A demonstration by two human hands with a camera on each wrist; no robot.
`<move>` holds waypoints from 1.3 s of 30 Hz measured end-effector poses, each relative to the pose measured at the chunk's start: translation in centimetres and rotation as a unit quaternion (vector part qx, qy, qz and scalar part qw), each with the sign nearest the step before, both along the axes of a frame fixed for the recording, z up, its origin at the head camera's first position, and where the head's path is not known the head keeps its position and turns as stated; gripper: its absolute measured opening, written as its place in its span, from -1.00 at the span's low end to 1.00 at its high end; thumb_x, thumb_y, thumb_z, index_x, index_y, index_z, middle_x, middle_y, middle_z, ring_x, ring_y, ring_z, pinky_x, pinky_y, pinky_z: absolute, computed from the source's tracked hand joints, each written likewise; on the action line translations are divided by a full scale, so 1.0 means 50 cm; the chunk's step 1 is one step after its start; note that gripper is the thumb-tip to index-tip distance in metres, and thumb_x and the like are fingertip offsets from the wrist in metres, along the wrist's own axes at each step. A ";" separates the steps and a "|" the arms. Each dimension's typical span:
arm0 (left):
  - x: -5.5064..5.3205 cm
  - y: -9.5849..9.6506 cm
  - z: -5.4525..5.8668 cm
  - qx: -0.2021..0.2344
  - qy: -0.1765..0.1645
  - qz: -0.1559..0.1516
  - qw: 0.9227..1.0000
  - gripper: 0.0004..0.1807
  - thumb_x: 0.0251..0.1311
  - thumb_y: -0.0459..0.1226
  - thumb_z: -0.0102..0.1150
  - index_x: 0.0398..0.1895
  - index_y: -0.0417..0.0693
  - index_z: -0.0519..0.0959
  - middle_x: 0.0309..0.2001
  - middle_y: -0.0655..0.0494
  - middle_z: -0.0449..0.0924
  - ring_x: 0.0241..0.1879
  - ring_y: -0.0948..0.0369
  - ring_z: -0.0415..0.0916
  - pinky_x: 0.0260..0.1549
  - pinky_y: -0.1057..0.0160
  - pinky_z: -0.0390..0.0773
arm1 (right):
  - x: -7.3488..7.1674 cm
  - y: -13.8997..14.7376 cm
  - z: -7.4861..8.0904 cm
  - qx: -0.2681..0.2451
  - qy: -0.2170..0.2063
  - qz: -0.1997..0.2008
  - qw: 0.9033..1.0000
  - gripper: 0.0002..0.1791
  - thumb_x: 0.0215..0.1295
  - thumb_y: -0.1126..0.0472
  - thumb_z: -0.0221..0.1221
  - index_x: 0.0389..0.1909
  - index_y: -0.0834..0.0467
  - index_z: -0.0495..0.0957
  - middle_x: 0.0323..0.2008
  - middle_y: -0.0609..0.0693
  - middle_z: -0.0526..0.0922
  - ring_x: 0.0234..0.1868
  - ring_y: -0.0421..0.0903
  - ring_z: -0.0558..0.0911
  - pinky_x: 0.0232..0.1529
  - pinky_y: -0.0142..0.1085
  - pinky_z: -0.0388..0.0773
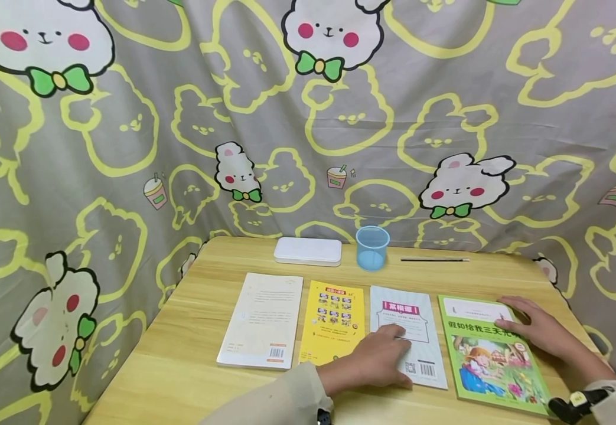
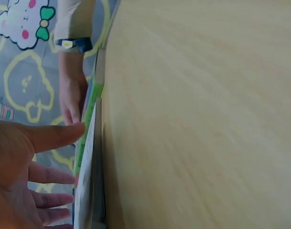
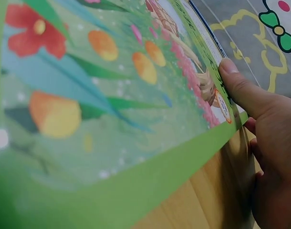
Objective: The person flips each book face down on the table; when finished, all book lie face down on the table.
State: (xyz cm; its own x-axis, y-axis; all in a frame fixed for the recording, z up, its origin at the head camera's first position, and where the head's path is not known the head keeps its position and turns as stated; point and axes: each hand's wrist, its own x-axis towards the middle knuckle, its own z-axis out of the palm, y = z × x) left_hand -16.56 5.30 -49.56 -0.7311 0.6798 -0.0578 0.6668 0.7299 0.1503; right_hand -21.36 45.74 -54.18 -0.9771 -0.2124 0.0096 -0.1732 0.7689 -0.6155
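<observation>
In the head view, several books lie in a row on the wooden table. My left hand (image 1: 379,357) rests over the light-blue book (image 1: 429,348), its fingers fairly straight. The left wrist view shows that hand's thumb (image 2: 59,137) and spread fingers at the book's cover. At the right end lies a green picture book (image 1: 499,369) with an illustrated cover. My right hand (image 1: 544,333) holds it by its right edge. Up close in the right wrist view, the thumb (image 3: 238,81) lies on the cover while the other fingers, partly hidden, curl beside and below the edge.
Left of the light-blue book are a yellow book (image 1: 334,321) and a cream book (image 1: 262,319). Behind them stand a white case (image 1: 308,251) and a blue translucent cup (image 1: 371,251), with a dark pencil (image 1: 435,260) lying alongside. A patterned curtain (image 1: 286,130) surrounds the table.
</observation>
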 end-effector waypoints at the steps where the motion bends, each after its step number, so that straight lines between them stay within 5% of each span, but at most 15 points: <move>1: 0.001 0.004 0.000 0.000 -0.003 -0.005 1.000 -0.25 -0.06 0.27 0.52 0.22 0.22 0.62 0.45 0.27 0.36 0.46 0.29 0.25 0.37 0.32 0.37 | -0.001 0.000 0.000 0.001 0.001 -0.001 1.000 -0.19 0.44 0.01 0.27 0.47 0.43 0.22 0.39 0.57 0.19 0.35 0.64 0.16 0.13 0.48 0.22; 9: 0.012 0.054 -0.020 -0.010 -0.025 -0.039 0.999 -0.06 0.03 0.37 0.37 0.49 0.29 0.37 0.59 0.29 0.11 0.61 0.22 -0.04 0.51 0.24 0.15 | -0.001 0.000 -0.001 0.003 0.000 -0.002 1.000 -0.19 0.44 0.00 0.27 0.47 0.42 0.22 0.39 0.57 0.20 0.34 0.64 0.16 0.11 0.47 0.23; 19: 0.017 0.128 -0.024 -0.051 -0.039 -0.031 0.998 0.11 0.06 0.48 0.20 0.60 0.14 0.22 0.64 0.31 -0.04 0.63 0.25 -0.18 0.55 0.23 0.05 | 0.001 0.002 -0.003 -0.009 0.009 -0.004 1.000 -0.19 0.43 0.02 0.29 0.46 0.44 0.23 0.39 0.59 0.18 0.35 0.66 0.14 0.14 0.50 0.18; 28: 0.023 0.154 -0.028 -0.079 -0.062 -0.016 0.995 0.16 0.11 0.51 0.08 0.65 0.11 0.08 0.65 0.31 -0.10 0.64 0.29 -0.29 0.58 0.20 -0.05 | -0.001 0.000 -0.004 -0.013 0.012 -0.005 1.000 -0.19 0.43 0.02 0.28 0.47 0.43 0.22 0.39 0.59 0.17 0.35 0.67 0.14 0.14 0.53 0.16; 39: 0.034 0.164 -0.036 -0.091 -0.037 -0.003 0.995 0.13 0.15 0.50 -0.02 0.65 0.10 0.07 0.66 0.27 -0.13 0.63 0.28 -0.27 0.58 0.18 -0.04 | 0.000 0.000 -0.006 -0.010 0.005 -0.006 1.000 -0.19 0.44 0.01 0.27 0.47 0.43 0.22 0.39 0.57 0.18 0.35 0.66 0.15 0.12 0.48 0.20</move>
State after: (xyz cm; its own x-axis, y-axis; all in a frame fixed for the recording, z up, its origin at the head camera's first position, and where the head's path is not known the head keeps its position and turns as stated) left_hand -14.86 13.50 -51.34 -0.7157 0.6579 -0.2346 0.6637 0.7452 0.0651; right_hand -21.37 45.72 -54.48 -0.9794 -0.2004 0.0231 -0.1701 0.7590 -0.6284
